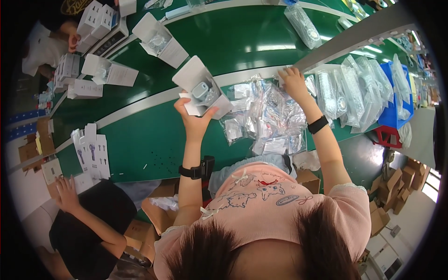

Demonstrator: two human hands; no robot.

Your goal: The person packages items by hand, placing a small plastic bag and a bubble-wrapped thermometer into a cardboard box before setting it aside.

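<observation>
My left hand (196, 116) grips an open white cardboard box (218, 103) from its near side, thumb and fingers around its walls. Inside the box sits a light blue device (200, 90) with clear plastic around it. My right hand (295, 85) is at the far edge of a pile of small clear plastic bags (261, 112) with white and coloured contents. Its fingers curl downward beside a whitish piece; what they pinch is hidden.
Two more open white boxes (173, 52) (122, 74) stand on the green belt (233, 42). Bubble-wrapped items (352, 93) lie at right by a blue bin (388, 112). A grey metal bar (345, 39) crosses above. Co-workers' hands (70, 196) (73, 39) and printed cartons (91, 151) are at left.
</observation>
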